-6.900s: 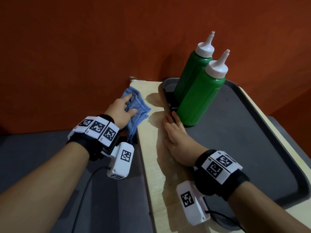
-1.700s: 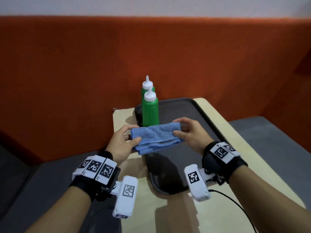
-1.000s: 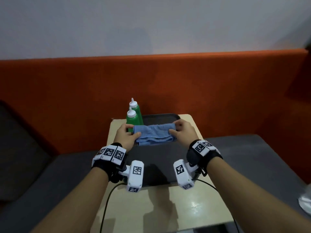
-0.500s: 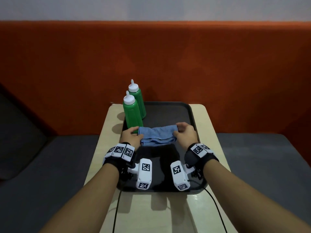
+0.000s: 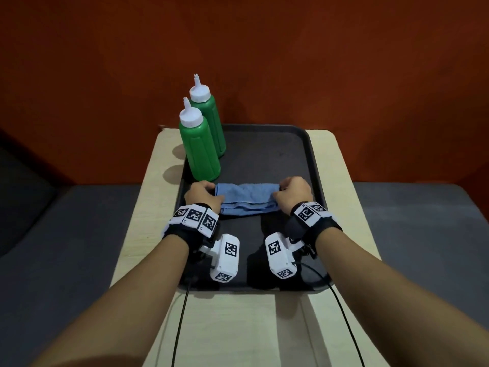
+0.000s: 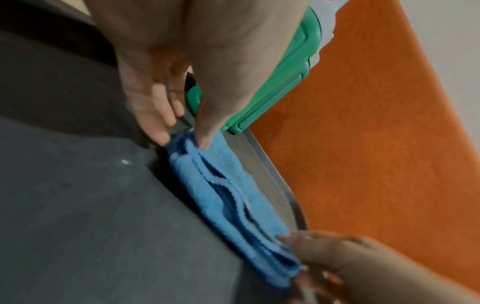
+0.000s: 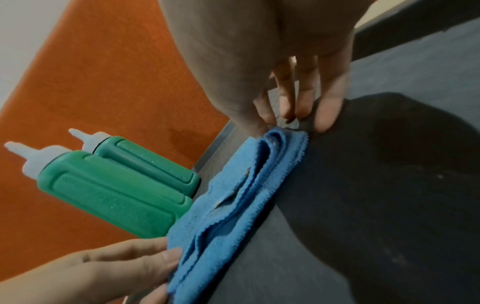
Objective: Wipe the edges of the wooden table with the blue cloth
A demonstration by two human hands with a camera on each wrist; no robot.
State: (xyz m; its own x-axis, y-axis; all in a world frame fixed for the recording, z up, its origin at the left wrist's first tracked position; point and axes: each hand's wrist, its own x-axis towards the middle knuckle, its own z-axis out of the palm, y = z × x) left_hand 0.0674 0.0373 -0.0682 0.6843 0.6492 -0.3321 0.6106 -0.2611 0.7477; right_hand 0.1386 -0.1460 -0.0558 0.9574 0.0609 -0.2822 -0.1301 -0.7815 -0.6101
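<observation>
The folded blue cloth (image 5: 247,198) stretches crosswise low over the dark tray (image 5: 311,154), which sits on the pale wooden table (image 5: 158,186). My left hand (image 5: 211,195) pinches the cloth's left end and my right hand (image 5: 281,193) pinches its right end. In the left wrist view the thumb and fingers (image 6: 202,142) close on the cloth (image 6: 228,195). In the right wrist view the fingertips (image 7: 324,121) hold the other end of the cloth (image 7: 246,195). Whether the cloth rests on the tray I cannot tell.
Two green squeeze bottles (image 5: 199,147) (image 5: 210,115) with white nozzles stand at the tray's far left corner, just beyond my left hand. An orange wall backs the table. Grey bench seats (image 5: 66,234) flank it. Black cables (image 5: 180,327) run over the table's near end.
Both hands have brought the stretched cloth down from mid-air to the tray, just in front of the bottles. The head view has tilted down towards the table.
</observation>
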